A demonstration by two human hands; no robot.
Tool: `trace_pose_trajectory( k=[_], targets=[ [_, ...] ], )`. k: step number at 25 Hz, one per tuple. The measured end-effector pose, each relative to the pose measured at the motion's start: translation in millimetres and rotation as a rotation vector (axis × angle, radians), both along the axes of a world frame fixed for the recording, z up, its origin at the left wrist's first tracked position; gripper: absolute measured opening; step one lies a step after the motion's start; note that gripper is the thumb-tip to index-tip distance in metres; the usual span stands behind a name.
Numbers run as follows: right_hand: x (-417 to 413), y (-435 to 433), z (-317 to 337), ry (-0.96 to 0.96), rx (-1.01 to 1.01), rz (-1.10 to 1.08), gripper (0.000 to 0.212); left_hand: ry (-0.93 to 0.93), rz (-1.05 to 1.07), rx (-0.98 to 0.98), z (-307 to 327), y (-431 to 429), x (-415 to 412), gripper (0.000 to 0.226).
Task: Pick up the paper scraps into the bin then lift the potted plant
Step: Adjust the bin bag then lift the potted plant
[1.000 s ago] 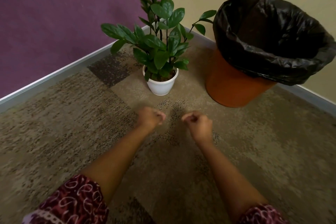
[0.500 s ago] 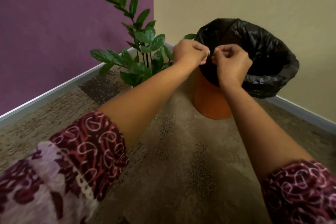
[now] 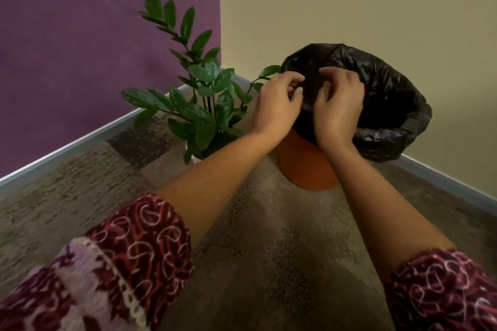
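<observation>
1. The left hand [image 3: 277, 107] and right hand [image 3: 340, 110] are held side by side, close but not clearly touching, over the near rim of the bin [image 3: 306, 169].
2. The left fingers [image 3: 294, 79] are loosely bent and apart, and grip nothing that shows.
3. The right fingers [image 3: 332, 72] are likewise relaxed and curved downward over the bin's mouth, with nothing pinched in them that can be seen.
4. The bin is orange and stands upright on the carpet [image 3: 269, 250] in the corner of the room. A black liner [image 3: 390, 94] is folded over its rim.
5. The inside of the bin is dark and partly covered by the hands, so its contents cannot be told.
6. The plant [image 3: 204, 105] stands upright on the carpet just left of the bin, near the purple wall [image 3: 80, 48]. One of its leaves reaches to the liner's edge beside the left hand.
7. Its white pot [image 3: 189, 154] is mostly hidden behind the leaves and the left forearm; only a sliver shows.
8. Neither hand touches the plant.
9. A cream wall [image 3: 349, 8] rises behind the bin.
10. Both forearms are bare, with patterned maroon sleeves [image 3: 139, 250] at the bottom of the view.
</observation>
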State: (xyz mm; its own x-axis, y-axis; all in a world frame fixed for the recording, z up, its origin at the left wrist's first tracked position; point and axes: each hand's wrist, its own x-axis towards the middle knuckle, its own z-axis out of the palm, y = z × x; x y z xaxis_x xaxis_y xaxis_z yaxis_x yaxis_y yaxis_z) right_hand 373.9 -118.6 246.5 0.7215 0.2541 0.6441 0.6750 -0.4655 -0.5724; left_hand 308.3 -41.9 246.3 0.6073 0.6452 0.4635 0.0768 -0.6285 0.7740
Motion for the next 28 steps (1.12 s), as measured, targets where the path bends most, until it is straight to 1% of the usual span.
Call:
trace_pose_trajectory(
  k=[1,2,3,4,5,7,8,9,11,12,14,18,20,21,23,25,28],
  targets=[
    [-12.3,3.0,-5.5,-0.085,-0.02,0.073,0.027,-0.043,0.012,0.047,-9.2,4.0,-12.5,0.023],
    [-24.3,7.3,-13.0,-0.143,-0.053,0.15,0.027,-0.047,0.027,0.082,-21.4,8.4,-26.1,0.022],
    [-35.7,11.8,-22.1,-0.17,-0.109,0.218,0.027,-0.008,0.042,0.102,-35.1,12.0,-39.7,0.02],
    [-46.8,16.9,-33.2,-0.163,-0.19,0.272,0.029,0.079,0.043,0.105,-51.3,15.4,-53.4,0.02],
    [-57.0,22.6,-45.5,-0.132,-0.286,0.313,0.03,0.211,0.023,0.111,-68.3,19.0,-66.7,0.021],
    [-72.7,35.7,-72.3,-0.033,-0.487,0.373,0.03,0.543,-0.056,0.177,-99.8,27.7,-88.5,0.023],
    [-77.5,42.9,-84.7,0.028,-0.586,0.401,0.032,0.664,-0.081,0.211,-111.5,33.4,-96.5,0.023],
    [-80.5,49.8,-95.5,0.089,-0.68,0.433,0.035,0.746,-0.071,0.225,-119.1,40.2,-103.0,0.025],
    [-83.3,63.4,-112.2,0.168,-0.83,0.504,0.038,0.832,0.048,0.185,-127.9,56.6,-113.0,0.029],
    [-84.1,70.5,-119.5,0.173,-0.882,0.539,0.039,0.851,0.11,0.15,-132.4,65.5,-115.8,0.031],
    [-86.5,83.3,-131.6,0.15,-0.952,0.589,0.039,0.878,0.141,0.096,-138.7,77.7,-117.8,0.034],
    [-86.1,101.7,-148.2,0.024,-1.005,0.65,0.038,0.846,0.163,0.107,-154.8,92.9,-110.0,0.029],
    [-81.4,102.1,-152.4,0.015,-1.005,0.668,0.037,0.807,0.171,0.0,-164.0,97.1,-114.6,0.032],
    [-78.8,100.9,-153.7,0.018,-1.002,0.674,0.038,0.735,0.183,-0.12,-166.8,98.6,-118.9,0.034],
    [-73.4,98.3,-155.1,0.006,-1.004,0.68,0.039,0.608,0.247,-0.265,-167.1,100.5,-125.9,0.036],
    [-69.7,96.4,-153.9,-0.027,-1.019,0.679,0.038,0.579,0.239,-0.279,-165.2,101.6,-125.7,0.035],
    [-69.8,96.1,-150.1,-0.021,-0.961,0.713,0.034,0.671,0.135,-0.204,-161.4,99.6,-121.7,0.033]
  ],
)
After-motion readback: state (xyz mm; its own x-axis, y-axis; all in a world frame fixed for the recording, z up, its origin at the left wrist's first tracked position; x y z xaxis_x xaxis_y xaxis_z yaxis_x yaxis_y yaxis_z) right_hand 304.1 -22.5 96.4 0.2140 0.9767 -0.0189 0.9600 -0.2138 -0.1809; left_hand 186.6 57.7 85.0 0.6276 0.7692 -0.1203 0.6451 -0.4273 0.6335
